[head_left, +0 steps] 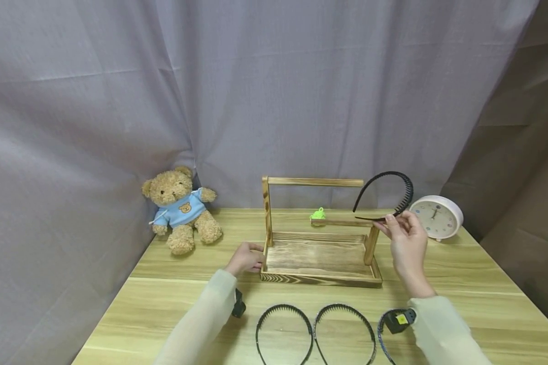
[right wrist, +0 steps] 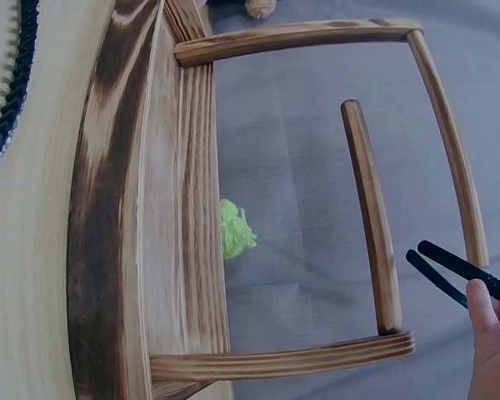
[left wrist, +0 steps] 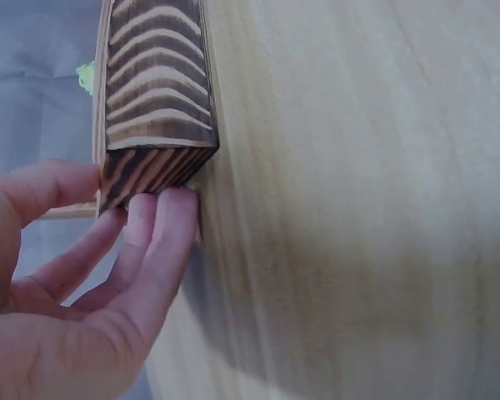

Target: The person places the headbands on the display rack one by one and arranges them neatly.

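Observation:
A wooden rack (head_left: 321,280) with a tray base stands on the table. An upper bar (head_left: 315,181) extends from its left post, and a lower bar (head_left: 342,222) from its right post. My left hand (head_left: 246,258) holds the tray's left end, thumb and fingertips against the wood. My right hand (head_left: 408,241) pinches a black toothed headband (head_left: 408,190) beside the right post. In the right wrist view, the headband's two tips (right wrist: 437,254) point into the space between the bars, off the wood.
Several dark headbands, among them one headband (head_left: 311,334) and another headband (head_left: 372,337), lie along the front. Behind the rack sits a green object (head_left: 319,213). A white clock (head_left: 438,215) stands right, a teddy bear (head_left: 180,210) left. A grey curtain (head_left: 292,101) hangs behind.

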Available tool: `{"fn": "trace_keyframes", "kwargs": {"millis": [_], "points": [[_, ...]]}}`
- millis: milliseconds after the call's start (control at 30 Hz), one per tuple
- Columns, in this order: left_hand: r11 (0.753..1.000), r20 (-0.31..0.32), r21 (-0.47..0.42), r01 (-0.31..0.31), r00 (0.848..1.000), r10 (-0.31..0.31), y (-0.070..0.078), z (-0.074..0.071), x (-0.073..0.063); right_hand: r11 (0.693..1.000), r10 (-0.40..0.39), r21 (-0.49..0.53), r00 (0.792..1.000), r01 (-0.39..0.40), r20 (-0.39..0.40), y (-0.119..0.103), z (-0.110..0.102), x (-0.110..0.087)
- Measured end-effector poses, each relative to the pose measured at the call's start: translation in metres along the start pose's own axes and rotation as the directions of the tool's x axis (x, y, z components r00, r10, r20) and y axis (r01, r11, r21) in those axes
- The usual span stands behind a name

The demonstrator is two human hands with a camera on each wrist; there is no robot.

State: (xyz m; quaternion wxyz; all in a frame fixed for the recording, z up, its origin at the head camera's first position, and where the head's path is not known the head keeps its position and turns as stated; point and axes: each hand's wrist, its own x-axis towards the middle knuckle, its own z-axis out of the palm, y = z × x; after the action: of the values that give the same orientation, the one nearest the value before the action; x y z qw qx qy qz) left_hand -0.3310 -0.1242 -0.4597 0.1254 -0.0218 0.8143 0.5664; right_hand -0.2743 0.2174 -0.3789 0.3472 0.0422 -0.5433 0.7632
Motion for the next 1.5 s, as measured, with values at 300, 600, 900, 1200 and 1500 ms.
{"fn": "trace_keyframes", "kwargs": {"millis": [300,600,900,1200,1500], "points": [[0.994,0.05,-0.107,0.02,0.999,-0.014,-0.009,-0.002,0.002,1.0,0.012,-0.012,1.0,-0.013,-0.01,-0.001,0.003,0.0],[0.993,0.045,-0.119,0.018,0.999,-0.013,-0.008,-0.001,0.001,0.999,0.04,-0.033,0.999,-0.04,0.007,-0.002,0.008,0.001],[0.991,0.049,-0.133,-0.017,0.999,0.023,-0.009,-0.002,-0.001,0.999,0.039,0.003,0.999,-0.039,0.024,0.001,0.017,-0.002],[0.991,0.033,-0.126,0.038,0.999,-0.034,-0.009,-0.002,-0.001,0.999,0.041,0.016,0.998,-0.042,0.046,0.005,0.023,-0.004],[0.991,0.02,-0.129,0.034,0.999,-0.031,-0.01,0.0,-0.001,0.997,0.074,0.008,0.996,-0.074,0.045,0.011,0.031,-0.009]]}}
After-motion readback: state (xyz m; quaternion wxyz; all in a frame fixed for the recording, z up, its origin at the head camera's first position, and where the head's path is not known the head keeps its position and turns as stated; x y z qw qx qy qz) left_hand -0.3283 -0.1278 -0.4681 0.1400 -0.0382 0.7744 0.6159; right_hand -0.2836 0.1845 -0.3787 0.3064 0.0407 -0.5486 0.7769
